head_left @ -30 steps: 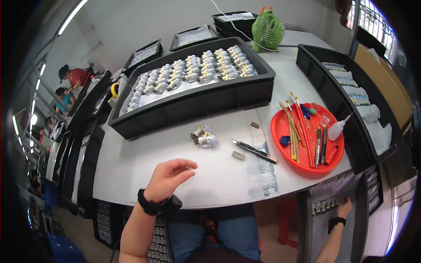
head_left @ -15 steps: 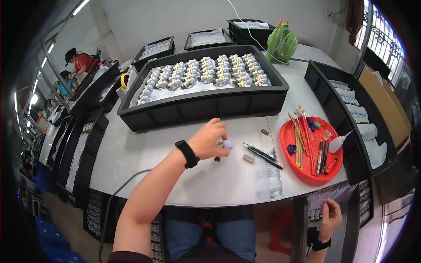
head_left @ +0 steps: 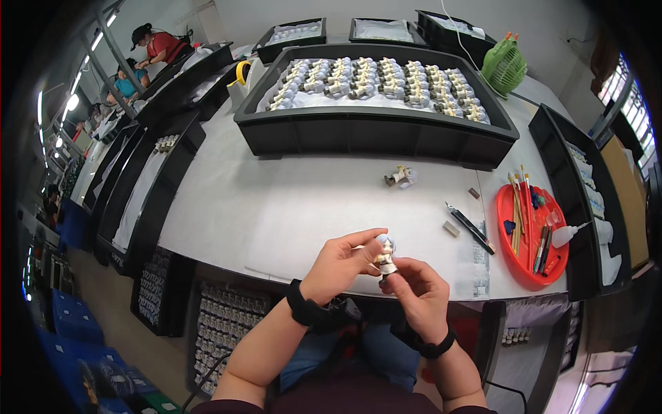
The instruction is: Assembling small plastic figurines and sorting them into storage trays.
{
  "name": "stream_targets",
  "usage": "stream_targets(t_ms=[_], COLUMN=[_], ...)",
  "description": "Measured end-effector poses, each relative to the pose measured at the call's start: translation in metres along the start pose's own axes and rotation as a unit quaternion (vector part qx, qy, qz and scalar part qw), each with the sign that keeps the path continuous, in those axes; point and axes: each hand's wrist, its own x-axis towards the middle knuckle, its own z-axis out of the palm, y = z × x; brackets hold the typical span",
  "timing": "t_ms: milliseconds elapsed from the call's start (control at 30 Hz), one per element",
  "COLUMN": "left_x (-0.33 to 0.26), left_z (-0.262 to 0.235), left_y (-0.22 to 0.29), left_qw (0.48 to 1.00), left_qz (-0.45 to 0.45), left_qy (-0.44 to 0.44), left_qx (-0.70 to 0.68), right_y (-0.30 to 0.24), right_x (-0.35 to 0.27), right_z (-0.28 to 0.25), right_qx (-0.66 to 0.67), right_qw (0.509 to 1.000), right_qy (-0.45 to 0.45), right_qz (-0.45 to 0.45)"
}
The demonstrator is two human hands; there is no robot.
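A small painted figurine [head_left: 387, 261] with pale blue hair and a white outfit stands upright between my hands, above the table's near edge. My left hand [head_left: 339, 268] pinches its upper part from the left, thumb across its side. At its dark base, the thumb and fingers of my right hand [head_left: 425, 298] close from the right. A second, similar figurine [head_left: 402, 176] lies on its side on the white tabletop [head_left: 310, 200], beyond my hands and touched by neither.
A large black tray [head_left: 372, 131] with rows of figurines stands behind. To the right are a pen-like tool [head_left: 472, 229], a grey block [head_left: 451, 228], a red dish [head_left: 507, 259] of brushes and a side tray [head_left: 598, 276]. More trays [head_left: 127, 200] stand left; two people work far left.
My left hand has let go of a figurine, which now lies on the table, and come nearer. My right hand has risen from the lower-right tray. Both now hold a figurine. The view has shifted.
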Motion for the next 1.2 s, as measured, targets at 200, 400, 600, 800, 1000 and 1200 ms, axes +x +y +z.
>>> stream_targets(t_ms=[200,400,600,800,1000,1200], left_x=[-0.010,-0.006,-0.005,-0.004,-0.004,-0.003], left_z=[-0.027,-0.042,-0.040,-0.041,-0.042,-0.043], left_y=[-0.018,-0.041,-0.040,-0.040,-0.040,-0.043], left_qw=[0.986,0.983,0.981,0.983,0.980,0.981], left_qz=[0.010,0.027,0.023,0.027,0.019,0.030], left_qy=[-0.001,0.043,0.060,0.055,0.051,0.039], left_qx=[-0.164,-0.177,-0.182,-0.176,-0.191,-0.190], right_y=[0.015,0.033,0.030,0.032,0.030,0.032], right_x=[0.011,0.018,0.018,0.018,0.018,0.018], right_z=[0.012,0.018,0.019,0.018,0.018,0.017], right_qx=[0.053,0.036,0.020,0.025,0.020,0.031], right_qw=[0.997,0.997,0.998,0.998,0.998,0.998], right_qy=[-0.028,-0.039,-0.025,-0.026,-0.022,-0.020], right_qz=[0.048,0.049,0.050,0.048,0.053,0.060])
